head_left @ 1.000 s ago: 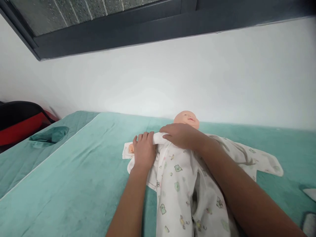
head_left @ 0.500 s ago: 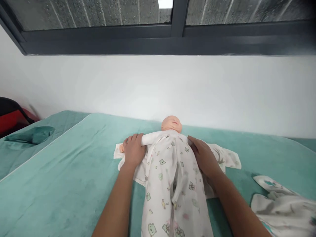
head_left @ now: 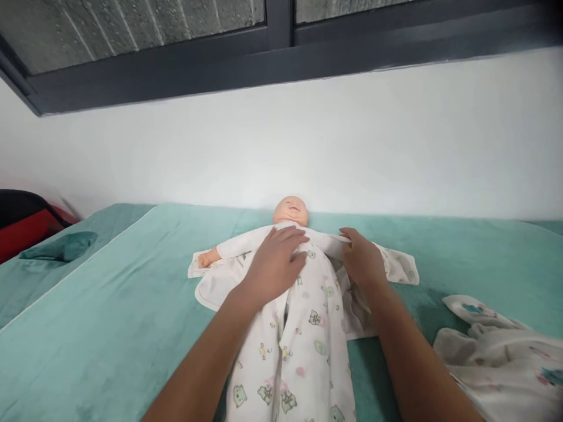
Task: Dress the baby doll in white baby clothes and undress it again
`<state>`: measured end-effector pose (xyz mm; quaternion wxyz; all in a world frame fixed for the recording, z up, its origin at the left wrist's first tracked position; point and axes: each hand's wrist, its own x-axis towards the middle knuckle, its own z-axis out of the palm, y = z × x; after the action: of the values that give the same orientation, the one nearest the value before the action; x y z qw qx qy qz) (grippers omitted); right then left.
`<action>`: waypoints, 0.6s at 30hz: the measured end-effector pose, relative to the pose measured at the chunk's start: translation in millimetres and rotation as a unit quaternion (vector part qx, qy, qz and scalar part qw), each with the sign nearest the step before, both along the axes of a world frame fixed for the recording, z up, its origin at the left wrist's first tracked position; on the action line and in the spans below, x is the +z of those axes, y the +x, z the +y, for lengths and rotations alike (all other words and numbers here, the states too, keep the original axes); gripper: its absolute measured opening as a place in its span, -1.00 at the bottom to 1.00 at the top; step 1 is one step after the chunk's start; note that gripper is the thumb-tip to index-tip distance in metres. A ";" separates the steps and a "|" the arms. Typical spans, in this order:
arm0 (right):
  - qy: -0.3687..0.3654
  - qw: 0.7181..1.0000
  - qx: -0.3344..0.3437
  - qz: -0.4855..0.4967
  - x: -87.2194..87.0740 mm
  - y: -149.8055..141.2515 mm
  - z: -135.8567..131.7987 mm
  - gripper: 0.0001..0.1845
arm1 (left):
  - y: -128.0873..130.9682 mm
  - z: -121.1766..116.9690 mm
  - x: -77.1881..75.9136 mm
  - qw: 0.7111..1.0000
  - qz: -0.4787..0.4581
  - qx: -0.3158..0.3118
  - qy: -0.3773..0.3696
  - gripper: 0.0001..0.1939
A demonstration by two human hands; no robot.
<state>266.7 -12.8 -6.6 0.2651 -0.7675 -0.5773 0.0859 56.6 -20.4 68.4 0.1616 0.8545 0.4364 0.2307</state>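
A baby doll lies on its back on the teal bed cover, head toward the wall. It wears a white sleepsuit printed with small animals. My left hand lies flat on the doll's chest, fingers spread. My right hand rests on the doll's far shoulder, fingers curled over the sleeve fabric there. The doll's bare hand sticks out of the other sleeve at the left. A second white garment is spread under the doll.
More white printed clothing is heaped at the lower right. A dark teal cloth lies at the left, next to a red and black bag. A white wall and dark window frame stand behind the bed.
My left hand left the doll's outstretched arm and moved right onto its chest. My right hand shifted up from the doll's side to its shoulder. The view tilted slightly.
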 end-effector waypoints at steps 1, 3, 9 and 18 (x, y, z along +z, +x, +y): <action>-0.006 1.000 -0.001 -0.003 1.2 0.4 0.4 -0.44 | 14.1 4.7 1.3 0.997 0.062 -0.025 0.030 -0.65; -0.014 1.000 -0.002 -0.002 3.0 1.7 1.2 -0.44 | 42.6 17.8 1.8 0.980 0.182 -0.063 0.051 -0.68; -0.018 0.998 -0.006 0.068 2.5 7.5 1.3 -0.46 | 102.7 45.8 -10.5 0.933 0.352 -0.069 0.028 -0.66; 0.042 0.973 -0.008 0.228 9.6 23.0 -1.3 -0.48 | 76.4 48.4 17.1 0.934 0.344 -0.063 0.076 -0.73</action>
<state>289.7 -14.1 3.0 0.4227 -0.7200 -0.4991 0.2319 133.0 28.0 85.5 -0.0500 0.9172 0.3914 -0.0559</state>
